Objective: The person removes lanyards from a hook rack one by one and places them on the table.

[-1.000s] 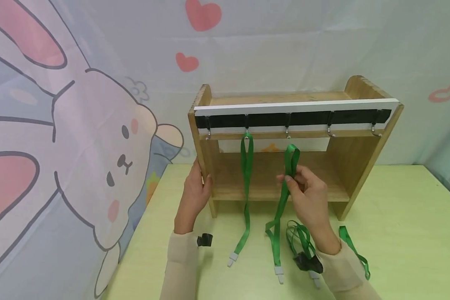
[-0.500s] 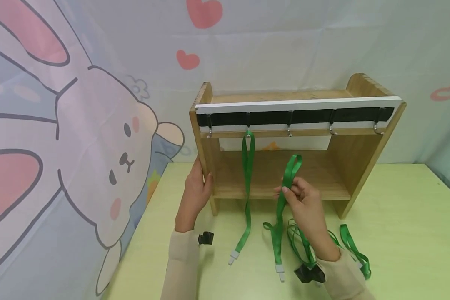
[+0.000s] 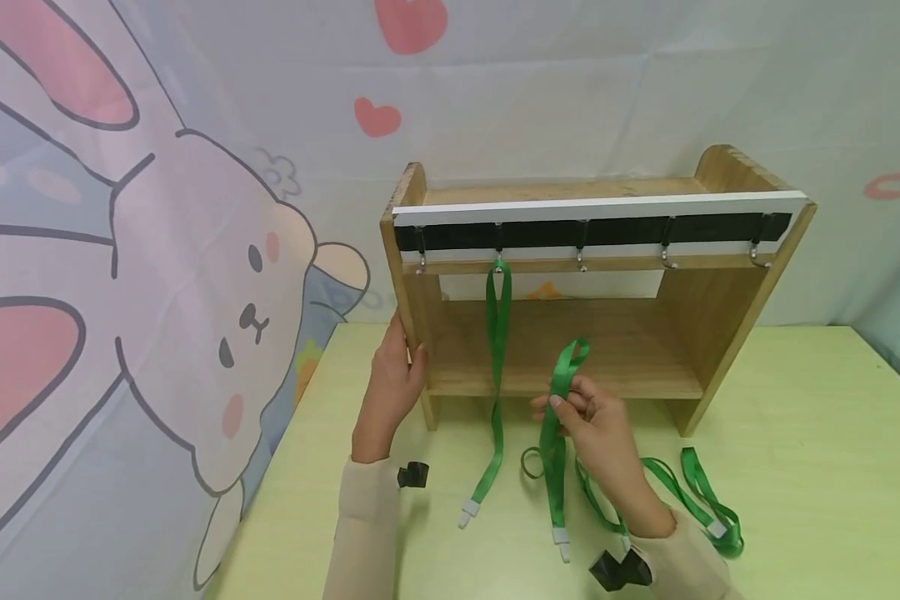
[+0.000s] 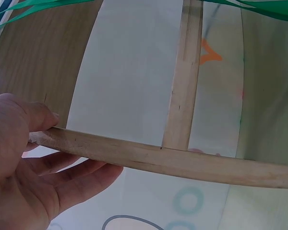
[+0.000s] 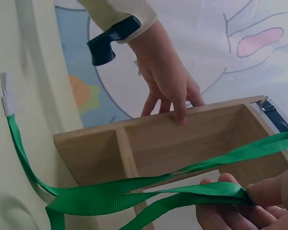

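My right hand (image 3: 596, 425) pinches a green lanyard (image 3: 557, 454) between thumb and fingers, below the row of hooks. The lanyard's top loop sticks up above the fingers, and its white clip hangs near the tabletop. In the right wrist view the held green strap (image 5: 197, 194) runs out from the fingertips. My left hand (image 3: 392, 387) grips the left side panel of a small wooden shelf (image 3: 562, 342); in the left wrist view the thumb lies on one face of the panel (image 4: 134, 151) and the fingers on the other. A second green lanyard (image 3: 497, 333) hangs from the second hook from the left.
A white strip with a black band (image 3: 540, 235) along the shelf's top front bears several metal hooks. More green lanyards (image 3: 712, 500) lie on the pale yellow-green table (image 3: 802, 467) at the right, partly behind my right forearm. A printed cloth (image 3: 540, 92) hangs behind the shelf.
My right hand has come down and slightly left, away from the hooks, with the lanyard in it; the strap's loop is lower. My left hand stays on the side panel.
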A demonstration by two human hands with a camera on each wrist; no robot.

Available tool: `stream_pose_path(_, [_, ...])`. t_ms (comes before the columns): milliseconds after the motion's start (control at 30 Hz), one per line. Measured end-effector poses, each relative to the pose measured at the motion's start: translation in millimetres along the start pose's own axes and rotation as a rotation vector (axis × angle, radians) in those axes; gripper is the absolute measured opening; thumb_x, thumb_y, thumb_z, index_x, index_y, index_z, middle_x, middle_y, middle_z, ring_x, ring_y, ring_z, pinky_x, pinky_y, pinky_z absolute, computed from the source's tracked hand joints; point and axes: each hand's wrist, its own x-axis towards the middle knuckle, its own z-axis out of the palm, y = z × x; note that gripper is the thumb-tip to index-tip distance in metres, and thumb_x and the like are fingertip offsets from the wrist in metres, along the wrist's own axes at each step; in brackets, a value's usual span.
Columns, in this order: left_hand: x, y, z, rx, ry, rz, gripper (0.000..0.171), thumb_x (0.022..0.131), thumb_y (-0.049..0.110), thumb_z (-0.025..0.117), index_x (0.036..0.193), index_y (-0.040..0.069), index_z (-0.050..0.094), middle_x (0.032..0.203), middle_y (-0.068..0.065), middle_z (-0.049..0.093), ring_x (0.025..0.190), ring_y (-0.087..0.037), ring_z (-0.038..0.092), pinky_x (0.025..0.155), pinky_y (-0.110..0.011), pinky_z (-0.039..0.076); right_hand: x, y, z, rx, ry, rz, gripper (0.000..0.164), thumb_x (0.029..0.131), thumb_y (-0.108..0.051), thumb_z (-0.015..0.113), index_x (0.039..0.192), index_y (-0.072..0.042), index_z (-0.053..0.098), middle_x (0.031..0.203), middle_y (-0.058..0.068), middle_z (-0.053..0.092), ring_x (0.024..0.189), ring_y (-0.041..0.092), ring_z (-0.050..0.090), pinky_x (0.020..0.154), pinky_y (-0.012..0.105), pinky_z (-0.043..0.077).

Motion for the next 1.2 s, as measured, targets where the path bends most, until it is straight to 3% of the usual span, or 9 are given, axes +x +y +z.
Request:
stream_pose_path(267, [-1.1, -1.3, 0.6, 0.007, 0.001, 0.012, 0.062, 0.1, -0.003, 0.053, 0.154, -0.009, 0.024, 0.133, -0.034, 0.05, 0.115, -0.047, 0.06, 0.077, -0.052, 0.059, -5, 14, 2, -0.024, -0.029, 0.038, 0.016, 0.1, 0.004, 0.057, 0.115, 0.009, 0.062, 0.101, 0.023, 0.073, 0.085, 0.023, 0.074, 0.072, 0.03, 0.06])
stream_pose_path(900, [-0.4, 1.4, -0.3, 0.012, -0.014, -0.01, 0.062, 0.1, -0.001, 0.052, 0.154, -0.01, 0.022, 0.136, -0.035, 0.049, 0.117, -0.048, 0.059, 0.079, -0.053, 0.059, -31, 47, 7, 0.103, -0.173, 0.218, 0.025, 0.103, -0.002, 0.054, 0.12, 0.016, 0.055, 0.104, 0.027, 0.071, 0.085, 0.025, 0.074, 0.073, 0.039, 0.061])
stream_pose_path(1033, [-0.3, 2.4, -1.0, 0.009, -0.015, -0.021, 0.062, 0.1, -0.001, 0.052, 0.154, -0.009, 0.022, 0.135, -0.035, 0.049, 0.116, -0.048, 0.059, 0.077, -0.053, 0.059, -36, 54, 11, 0.109, -0.18, 0.215, 0.025, 0.103, -0.001, 0.054, 0.12, 0.018, 0.054, 0.1, 0.028, 0.071, 0.083, 0.027, 0.074, 0.069, 0.04, 0.062])
stream_pose_path(1200, [0.1, 3.4, -1.2, -0.003, -0.014, -0.034, 0.062, 0.1, 0.0, 0.053, 0.154, -0.008, 0.023, 0.133, -0.034, 0.051, 0.113, -0.047, 0.061, 0.072, -0.051, 0.06, -38, 58, 16, 0.075, -0.16, 0.274, 0.025, 0.103, -0.002, 0.054, 0.121, 0.016, 0.057, 0.094, 0.024, 0.072, 0.078, 0.028, 0.074, 0.06, 0.037, 0.061])
